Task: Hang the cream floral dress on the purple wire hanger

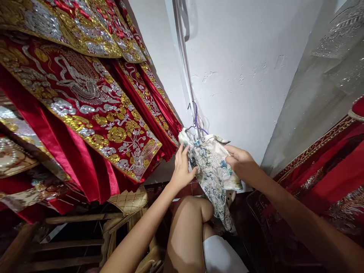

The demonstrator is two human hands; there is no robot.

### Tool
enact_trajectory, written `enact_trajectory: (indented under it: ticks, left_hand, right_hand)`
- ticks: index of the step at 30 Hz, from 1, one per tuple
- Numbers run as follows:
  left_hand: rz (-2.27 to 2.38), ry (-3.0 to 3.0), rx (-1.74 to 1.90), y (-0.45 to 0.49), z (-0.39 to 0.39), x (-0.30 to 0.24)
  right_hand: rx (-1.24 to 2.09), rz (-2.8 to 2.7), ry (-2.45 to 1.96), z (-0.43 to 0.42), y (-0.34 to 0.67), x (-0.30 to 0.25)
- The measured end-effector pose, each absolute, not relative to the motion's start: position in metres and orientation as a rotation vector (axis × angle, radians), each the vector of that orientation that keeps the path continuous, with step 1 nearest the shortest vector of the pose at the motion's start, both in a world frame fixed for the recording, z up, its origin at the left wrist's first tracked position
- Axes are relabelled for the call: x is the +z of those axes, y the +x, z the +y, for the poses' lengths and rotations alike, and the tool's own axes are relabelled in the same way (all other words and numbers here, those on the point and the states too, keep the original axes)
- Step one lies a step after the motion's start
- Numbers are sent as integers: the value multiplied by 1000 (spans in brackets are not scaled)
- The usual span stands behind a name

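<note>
A pale floral dress (pixel 210 167) with blue and green print hangs on a purple hanger (pixel 195 113), in front of the white wall. The hanger is at a thin white pole (pixel 186 68). My left hand (pixel 182 170) is at the dress's left shoulder, its fingers stretched up against the cloth and its thumb apart. On the other side, my right hand (pixel 240 159) is closed on the edge of the dress's right sleeve, with some fingers hidden behind the hand. The lower part of the dress drops beside my knee.
Red garments (pixel 93 102) with gold and silver embroidery hang at left. Below them stands a wooden chair (pixel 129 201). More red beaded cloth (pixel 321 174) is at right, near a sheer clear cover (pixel 318 91). My bare legs (pixel 186 235) are below.
</note>
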State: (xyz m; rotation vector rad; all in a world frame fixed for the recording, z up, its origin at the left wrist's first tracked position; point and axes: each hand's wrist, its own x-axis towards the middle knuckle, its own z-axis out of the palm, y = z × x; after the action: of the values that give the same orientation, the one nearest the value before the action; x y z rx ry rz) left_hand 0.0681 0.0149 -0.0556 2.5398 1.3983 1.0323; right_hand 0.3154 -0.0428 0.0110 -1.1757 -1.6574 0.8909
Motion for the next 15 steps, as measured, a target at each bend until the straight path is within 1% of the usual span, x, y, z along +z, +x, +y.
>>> enact_trajectory:
  ticks: [4, 7, 9, 12, 15]
  left_hand:
    - [1507, 2580, 1202, 54, 21, -38]
    - [1542, 2615, 1352, 49, 26, -11]
    - [1529, 2647, 1382, 49, 29, 8]
    - [1478, 2694, 1325, 55, 34, 25]
    - [1344, 2763, 1224, 69, 39, 19]
  right_hand:
    - [1103, -1224, -1114, -43, 333, 27]
    - [1091, -1012, -1126, -55, 338, 41]
    - [1124, -938, -1093, -68, 340, 46]
    - [1323, -1029, -987, -93, 343, 44]
    - [1418, -1304, -939, -121, 340, 33]
